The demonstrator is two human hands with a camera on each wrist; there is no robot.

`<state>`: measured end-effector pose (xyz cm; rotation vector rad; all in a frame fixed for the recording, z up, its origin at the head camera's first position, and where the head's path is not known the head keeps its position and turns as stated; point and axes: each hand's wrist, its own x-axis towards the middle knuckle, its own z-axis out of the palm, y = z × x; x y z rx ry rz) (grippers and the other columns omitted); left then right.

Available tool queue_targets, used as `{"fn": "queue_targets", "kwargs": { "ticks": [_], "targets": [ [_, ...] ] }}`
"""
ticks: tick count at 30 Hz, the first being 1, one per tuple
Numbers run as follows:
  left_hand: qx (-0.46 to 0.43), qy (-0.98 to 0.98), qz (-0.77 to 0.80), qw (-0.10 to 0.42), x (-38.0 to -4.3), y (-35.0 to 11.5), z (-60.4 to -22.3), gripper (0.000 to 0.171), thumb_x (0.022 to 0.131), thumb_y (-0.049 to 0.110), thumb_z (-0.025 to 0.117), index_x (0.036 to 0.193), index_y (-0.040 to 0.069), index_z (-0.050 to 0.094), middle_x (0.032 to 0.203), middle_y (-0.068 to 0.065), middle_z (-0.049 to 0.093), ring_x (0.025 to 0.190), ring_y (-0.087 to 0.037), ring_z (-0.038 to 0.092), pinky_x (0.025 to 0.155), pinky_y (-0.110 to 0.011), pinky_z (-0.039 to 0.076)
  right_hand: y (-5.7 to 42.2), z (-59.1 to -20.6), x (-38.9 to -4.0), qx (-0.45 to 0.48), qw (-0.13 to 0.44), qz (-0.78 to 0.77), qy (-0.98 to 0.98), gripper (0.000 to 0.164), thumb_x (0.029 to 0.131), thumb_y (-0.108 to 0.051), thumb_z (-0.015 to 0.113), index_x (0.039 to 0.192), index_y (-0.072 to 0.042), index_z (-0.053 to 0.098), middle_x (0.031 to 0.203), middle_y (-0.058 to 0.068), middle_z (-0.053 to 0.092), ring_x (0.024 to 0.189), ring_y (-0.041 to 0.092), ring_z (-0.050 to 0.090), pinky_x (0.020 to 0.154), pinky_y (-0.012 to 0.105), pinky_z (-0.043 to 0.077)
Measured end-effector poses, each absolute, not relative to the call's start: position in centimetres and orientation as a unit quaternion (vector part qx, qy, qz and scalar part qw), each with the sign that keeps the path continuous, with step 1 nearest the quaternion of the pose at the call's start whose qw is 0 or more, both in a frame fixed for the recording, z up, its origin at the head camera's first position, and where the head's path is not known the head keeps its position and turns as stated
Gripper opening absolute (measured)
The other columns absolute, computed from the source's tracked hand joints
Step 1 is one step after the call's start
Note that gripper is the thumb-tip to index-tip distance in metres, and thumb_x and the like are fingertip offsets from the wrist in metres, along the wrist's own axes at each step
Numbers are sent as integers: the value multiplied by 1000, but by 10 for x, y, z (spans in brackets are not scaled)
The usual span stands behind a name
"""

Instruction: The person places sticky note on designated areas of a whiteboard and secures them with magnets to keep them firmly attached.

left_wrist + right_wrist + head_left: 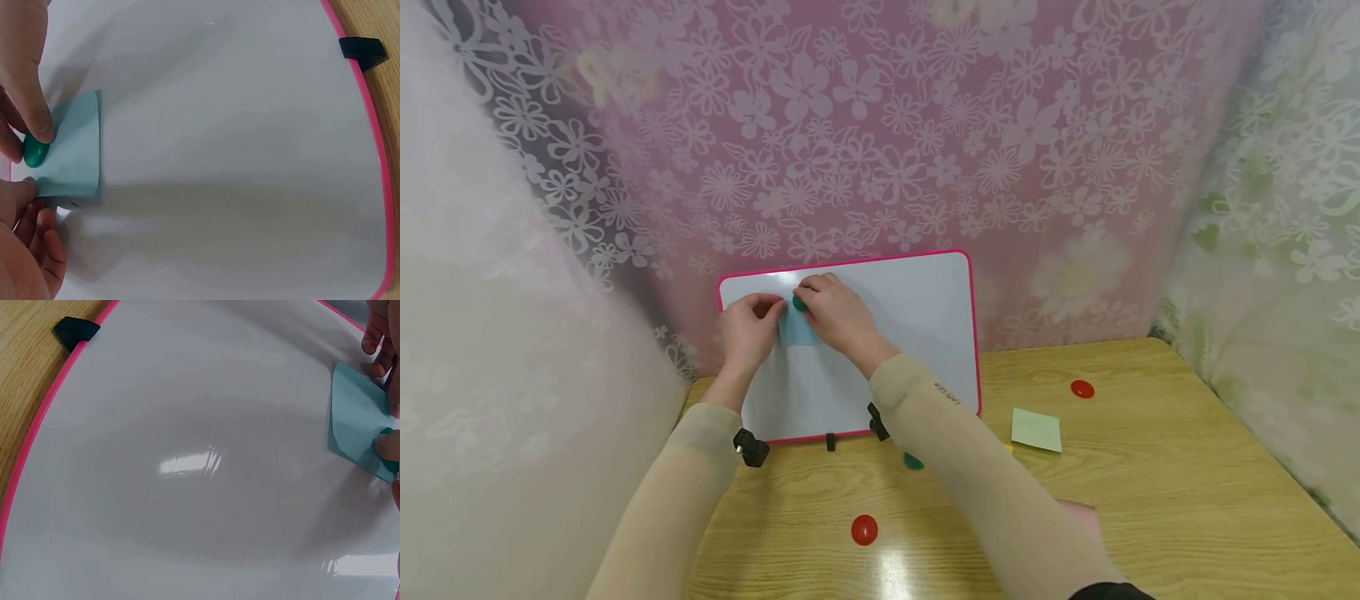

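1. While our left hand pinches the blue note by its left edge, we have it on the whiteboard, upper left.
2. Our right hand clamps the green magnet over it; we judge this the pinning step.
3. Next move likely calls for pressing the magnet flat, note steady.
4. Wood-grain table: pale green note, then red disc, right of the board.
5. Flowered cloth behind and on both sides.
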<state>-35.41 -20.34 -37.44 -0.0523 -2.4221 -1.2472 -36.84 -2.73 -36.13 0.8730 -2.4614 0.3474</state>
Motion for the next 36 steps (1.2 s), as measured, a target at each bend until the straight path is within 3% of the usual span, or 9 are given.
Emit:
{"fn": "queue_targets", "kwargs": {
  "ticks": [9, 14, 36],
  "targets": [
    [-24, -870, -440, 221, -353, -202, -374, 24, 106, 23, 72, 117, 3, 79, 108, -13, 76, 96, -28, 67, 76, -35, 57, -28, -363, -368, 324, 263, 121, -901, 37, 102, -15, 76, 138, -6, 72, 135, 8, 67, 127, 25, 59, 112, 29, 48],
    [-28, -870, -434, 232, -352, -202, -374, 23, 105, 23, 73, 115, 4, 80, 106, -12, 76, 93, -28, 67, 73, -37, 57, -28, -362, -366, 327, 271, 125, -897, 38, 101, -14, 76, 138, -5, 72, 134, 9, 67, 126, 26, 59, 111, 30, 48],
    [-48, -859, -424, 283, -351, -203, -380, 28, 101, 20, 78, 122, 2, 76, 114, -17, 67, 94, -31, 67, 81, -42, 57, -22, -363, -359, 323, 270, 133, -897, 38, 100, -17, 78, 136, -7, 73, 135, 9, 67, 125, 26, 60, 111, 30, 49]
  ]
}}
